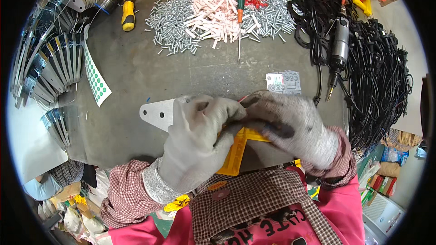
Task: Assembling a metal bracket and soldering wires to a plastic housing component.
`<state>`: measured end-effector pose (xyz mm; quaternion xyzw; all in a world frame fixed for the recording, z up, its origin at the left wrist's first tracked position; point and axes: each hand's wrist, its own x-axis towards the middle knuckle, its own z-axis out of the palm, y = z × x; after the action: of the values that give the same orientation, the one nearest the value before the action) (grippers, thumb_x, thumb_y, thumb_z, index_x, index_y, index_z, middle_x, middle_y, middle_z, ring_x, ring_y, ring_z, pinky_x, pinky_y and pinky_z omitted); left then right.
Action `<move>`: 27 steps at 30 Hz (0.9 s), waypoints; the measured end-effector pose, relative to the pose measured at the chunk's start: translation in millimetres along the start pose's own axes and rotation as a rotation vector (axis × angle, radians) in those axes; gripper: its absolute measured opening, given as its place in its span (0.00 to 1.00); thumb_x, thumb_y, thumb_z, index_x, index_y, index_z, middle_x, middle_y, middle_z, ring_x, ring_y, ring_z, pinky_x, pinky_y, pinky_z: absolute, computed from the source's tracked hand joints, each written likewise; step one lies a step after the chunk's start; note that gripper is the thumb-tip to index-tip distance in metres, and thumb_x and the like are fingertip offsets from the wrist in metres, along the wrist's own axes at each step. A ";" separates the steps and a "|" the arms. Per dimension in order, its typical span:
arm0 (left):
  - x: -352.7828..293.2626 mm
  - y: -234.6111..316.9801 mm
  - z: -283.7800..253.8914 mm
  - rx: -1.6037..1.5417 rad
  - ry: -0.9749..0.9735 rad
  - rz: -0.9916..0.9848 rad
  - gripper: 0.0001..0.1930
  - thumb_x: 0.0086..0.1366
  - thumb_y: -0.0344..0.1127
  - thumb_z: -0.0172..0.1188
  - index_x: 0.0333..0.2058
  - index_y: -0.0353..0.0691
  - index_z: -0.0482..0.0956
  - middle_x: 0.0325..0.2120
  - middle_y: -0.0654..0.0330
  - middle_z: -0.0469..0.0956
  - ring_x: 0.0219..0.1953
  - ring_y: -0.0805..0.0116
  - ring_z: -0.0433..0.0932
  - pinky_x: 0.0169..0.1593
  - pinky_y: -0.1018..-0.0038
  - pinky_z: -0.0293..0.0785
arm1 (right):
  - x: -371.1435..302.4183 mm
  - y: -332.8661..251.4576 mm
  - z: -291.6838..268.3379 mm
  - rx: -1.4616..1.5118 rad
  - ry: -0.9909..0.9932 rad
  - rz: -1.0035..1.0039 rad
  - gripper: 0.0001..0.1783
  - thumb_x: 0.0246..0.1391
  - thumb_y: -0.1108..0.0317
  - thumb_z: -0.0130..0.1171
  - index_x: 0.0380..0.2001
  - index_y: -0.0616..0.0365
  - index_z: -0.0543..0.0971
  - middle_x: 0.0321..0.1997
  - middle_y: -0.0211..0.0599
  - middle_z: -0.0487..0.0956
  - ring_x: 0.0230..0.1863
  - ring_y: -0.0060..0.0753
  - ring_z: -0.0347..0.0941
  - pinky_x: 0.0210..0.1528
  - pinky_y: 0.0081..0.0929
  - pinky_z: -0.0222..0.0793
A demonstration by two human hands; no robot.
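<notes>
Both hands wear grey work gloves and meet over the near middle of the table. My left hand [195, 131] has its fingers curled into a pinch, but what they hold is hidden. Close against it, my right hand [293, 124] is also closed and somewhat blurred. A short bit of red wire [243, 98] shows by the fingertips. Beneath the hands is a yellow plastic piece [234, 156], partly covered. A flat silvery metal plate with holes [156, 114] sticks out to the left from behind my left hand.
Screws [172, 22] and pale plastic plugs [218, 7] are heaped at the back, a screwdriver [240, 7] across them. At right lie a power screwdriver [339, 45] and bundled black cables [377, 81]. Stacked metal brackets [56, 63] and a green-dotted sticker sheet [96, 79] are at left.
</notes>
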<state>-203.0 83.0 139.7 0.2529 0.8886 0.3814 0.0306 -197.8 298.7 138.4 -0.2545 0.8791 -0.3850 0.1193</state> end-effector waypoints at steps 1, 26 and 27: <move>-2.0 -1.2 -1.1 0.002 0.007 -0.006 0.11 0.54 0.23 0.67 0.36 0.36 0.78 0.31 0.59 0.78 0.38 0.62 0.78 0.41 0.68 0.75 | 0.7 9.9 -1.4 0.000 -0.006 -0.007 0.13 0.54 0.73 0.61 0.43 0.66 0.80 0.45 0.46 0.81 0.42 0.41 0.81 0.45 0.32 0.76; 5.4 -1.8 3.9 -0.450 0.003 -0.214 0.07 0.56 0.22 0.63 0.34 0.34 0.77 0.28 0.61 0.80 0.30 0.77 0.77 0.36 0.79 0.73 | 2.4 31.3 23.5 0.521 0.122 0.080 0.14 0.57 0.71 0.63 0.47 0.53 0.82 0.31 0.21 0.78 0.29 0.13 0.66 0.32 0.16 0.66; 5.2 -1.2 4.7 -0.470 0.016 -0.222 0.07 0.55 0.23 0.63 0.34 0.34 0.77 0.28 0.60 0.79 0.28 0.77 0.76 0.35 0.78 0.73 | 0.1 32.0 25.0 0.521 0.122 0.077 0.14 0.57 0.71 0.63 0.47 0.53 0.82 0.31 0.21 0.78 0.29 0.13 0.66 0.32 0.16 0.66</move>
<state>-206.9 87.8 136.3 0.1366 0.7982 0.5736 0.1229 -199.1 301.7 97.9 -0.1577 0.7651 -0.6079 0.1422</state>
